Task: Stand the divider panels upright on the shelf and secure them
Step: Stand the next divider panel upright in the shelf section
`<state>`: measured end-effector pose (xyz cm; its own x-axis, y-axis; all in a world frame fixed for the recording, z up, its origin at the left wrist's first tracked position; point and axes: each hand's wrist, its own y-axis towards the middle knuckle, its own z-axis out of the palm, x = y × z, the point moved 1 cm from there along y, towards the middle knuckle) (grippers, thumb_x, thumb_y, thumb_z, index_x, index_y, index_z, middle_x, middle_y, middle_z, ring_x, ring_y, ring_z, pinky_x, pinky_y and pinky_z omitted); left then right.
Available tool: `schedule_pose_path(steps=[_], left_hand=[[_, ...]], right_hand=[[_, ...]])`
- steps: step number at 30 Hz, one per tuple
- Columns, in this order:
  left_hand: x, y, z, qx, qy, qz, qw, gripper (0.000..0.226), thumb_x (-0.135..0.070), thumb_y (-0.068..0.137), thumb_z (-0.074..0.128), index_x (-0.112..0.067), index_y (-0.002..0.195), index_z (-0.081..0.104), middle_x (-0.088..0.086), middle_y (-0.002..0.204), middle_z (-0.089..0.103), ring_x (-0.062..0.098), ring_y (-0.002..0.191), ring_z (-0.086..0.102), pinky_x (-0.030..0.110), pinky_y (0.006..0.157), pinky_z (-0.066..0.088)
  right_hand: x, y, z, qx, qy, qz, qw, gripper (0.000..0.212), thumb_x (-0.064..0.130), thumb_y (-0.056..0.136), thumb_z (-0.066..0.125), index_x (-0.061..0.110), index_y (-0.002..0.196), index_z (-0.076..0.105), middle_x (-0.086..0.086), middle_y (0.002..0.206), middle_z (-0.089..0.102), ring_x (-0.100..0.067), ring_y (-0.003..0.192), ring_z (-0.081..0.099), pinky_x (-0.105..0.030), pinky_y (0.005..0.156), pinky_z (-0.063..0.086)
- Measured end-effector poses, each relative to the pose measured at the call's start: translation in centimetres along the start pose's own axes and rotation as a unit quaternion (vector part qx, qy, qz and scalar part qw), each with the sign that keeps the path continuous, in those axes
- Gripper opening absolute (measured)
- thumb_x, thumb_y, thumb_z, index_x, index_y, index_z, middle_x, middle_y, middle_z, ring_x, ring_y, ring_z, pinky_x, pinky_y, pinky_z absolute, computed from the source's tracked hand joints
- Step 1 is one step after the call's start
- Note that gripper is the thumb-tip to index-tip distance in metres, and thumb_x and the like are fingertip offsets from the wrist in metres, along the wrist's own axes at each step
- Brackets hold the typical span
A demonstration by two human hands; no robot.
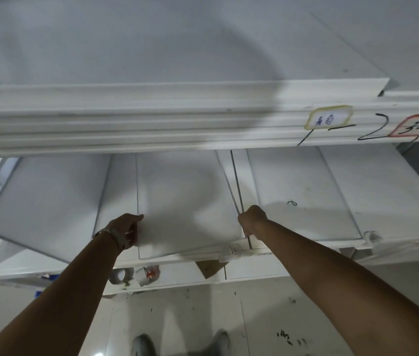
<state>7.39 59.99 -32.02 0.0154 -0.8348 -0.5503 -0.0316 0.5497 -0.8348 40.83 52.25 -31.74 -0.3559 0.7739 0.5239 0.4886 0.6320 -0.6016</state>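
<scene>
both hands grip upright divider panels [190, 201] on the shelf [293, 249].

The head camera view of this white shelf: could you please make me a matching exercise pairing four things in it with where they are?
Things:
1. yellow-bordered paper label
2. red-bordered paper label
3. left hand
4. right hand

Places:
A. gripping the near edge of the upright thin white divider panel
B. on the upper shelf's front edge, near the frame's right border
C. on the left edge of the tilted translucent white panel
D. on the upper shelf's front edge, left of the handwritten 2

Pairs: 1-D, 2-B, 3-C, 4-A
</scene>
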Motion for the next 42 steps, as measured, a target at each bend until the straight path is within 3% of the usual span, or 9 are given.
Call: schedule_pose_path(steps=[3, 8, 12, 15, 20, 27, 33, 37, 42], left_hand=[[0.0, -0.9, 0.8, 0.051, 0.007, 0.033, 0.998, 0.012, -0.019, 0.092, 0.058, -0.011, 0.085, 0.061, 0.005, 0.070, 0.070, 0.011, 0.041, 0.056, 0.016, 0.039, 0.043], [-1.7, -4.8, 2.3, 0.059, 0.070, 0.125, 0.988, 0.010, -0.017, 0.094, 0.051, -0.012, 0.096, 0.058, 0.005, 0.072, 0.075, 0.014, 0.043, 0.061, 0.022, 0.048, 0.043], [-4.0, -8.3, 3.2, 0.103, 0.113, 0.229, 0.961, 0.021, -0.012, 0.096, 0.043, -0.009, 0.113, 0.054, 0.015, 0.095, 0.069, 0.017, 0.037, 0.059, 0.020, 0.041, 0.041], [-5.7, -11.1, 5.1, 0.102, 0.107, 0.307, 0.940, 0.026, -0.005, 0.093, 0.043, -0.008, 0.117, 0.052, 0.013, 0.099, 0.068, 0.017, 0.032, 0.055, 0.019, 0.038, 0.041], [-7.5, -15.6, 9.1, 0.099, 0.077, 0.350, 0.928, 0.023, 0.000, 0.090, 0.047, -0.005, 0.112, 0.050, 0.018, 0.090, 0.060, 0.018, 0.027, 0.049, 0.016, 0.035, 0.035], [-7.7, -19.4, 13.1, 0.078, 0.112, 0.388, 0.911, 0.012, -0.009, 0.073, 0.054, -0.011, 0.086, 0.054, 0.028, 0.077, 0.055, 0.022, 0.026, 0.045, 0.021, 0.041, 0.031], [-7.0, -20.2, 15.4, 0.060, 0.145, 0.402, 0.902, 0.006, -0.011, 0.067, 0.053, -0.015, 0.066, 0.048, 0.019, 0.064, 0.049, 0.026, 0.033, 0.046, 0.026, 0.049, 0.036], [-6.6, -19.9, 16.3, 0.049, 0.183, 0.405, 0.894, 0.004, -0.008, 0.072, 0.052, -0.011, 0.075, 0.051, 0.013, 0.064, 0.045, 0.029, 0.053, 0.049, 0.031, 0.050, 0.043], [-6.5, -20.0, 17.2, 0.050, 0.197, 0.405, 0.891, 0.018, -0.016, 0.062, 0.047, -0.008, 0.078, 0.052, 0.011, 0.059, 0.046, 0.030, 0.052, 0.050, 0.034, 0.050, 0.046]], right_hand=[[-0.5, 0.0, 0.6, 0.060, 0.020, 0.022, 0.998, 0.012, -0.004, 0.082, 0.060, -0.011, 0.091, 0.064, -0.025, 0.081, 0.070, -0.028, 0.057, 0.065, -0.035, 0.064, 0.058], [-2.2, 0.8, 0.8, 0.074, -0.025, -0.038, 0.996, 0.007, 0.000, 0.085, 0.057, -0.001, 0.090, 0.062, -0.014, 0.087, 0.065, -0.027, 0.076, 0.064, -0.037, 0.073, 0.060], [-2.6, -1.0, -0.1, 0.094, -0.019, -0.101, 0.990, 0.016, -0.005, 0.078, 0.058, -0.002, 0.084, 0.072, -0.015, 0.083, 0.070, -0.031, 0.080, 0.070, -0.039, 0.073, 0.061], [-2.7, -1.8, -0.6, 0.136, -0.028, -0.129, 0.982, 0.033, -0.016, 0.078, 0.060, -0.002, 0.107, 0.069, -0.015, 0.097, 0.070, -0.029, 0.089, 0.068, -0.035, 0.076, 0.060], [-2.6, -3.8, -0.9, 0.130, -0.207, -0.205, 0.948, 0.043, 0.016, 0.088, 0.059, 0.010, 0.130, 0.058, -0.006, 0.134, 0.059, -0.024, 0.123, 0.054, -0.033, 0.104, 0.043], [-3.6, -6.1, -0.1, 0.057, -0.416, -0.314, 0.851, 0.057, 0.063, 0.085, 0.041, 0.019, 0.116, 0.059, -0.001, 0.116, 0.066, -0.024, 0.106, 0.062, -0.037, 0.088, 0.047], [-4.7, -6.4, 1.8, -0.048, -0.382, -0.402, 0.830, 0.040, 0.039, 0.092, 0.041, 0.005, 0.093, 0.062, -0.015, 0.090, 0.069, -0.035, 0.081, 0.066, -0.031, 0.066, 0.040], [-5.1, -6.7, 2.6, -0.014, -0.361, -0.365, 0.858, 0.031, 0.030, 0.092, 0.040, 0.008, 0.085, 0.061, -0.007, 0.072, 0.058, -0.032, 0.071, 0.058, -0.024, 0.054, 0.033], [-5.4, -6.6, 3.1, 0.002, -0.380, -0.401, 0.833, 0.054, 0.036, 0.081, 0.022, 0.003, 0.085, 0.065, -0.014, 0.081, 0.065, -0.037, 0.073, 0.064, -0.032, 0.059, 0.038]])
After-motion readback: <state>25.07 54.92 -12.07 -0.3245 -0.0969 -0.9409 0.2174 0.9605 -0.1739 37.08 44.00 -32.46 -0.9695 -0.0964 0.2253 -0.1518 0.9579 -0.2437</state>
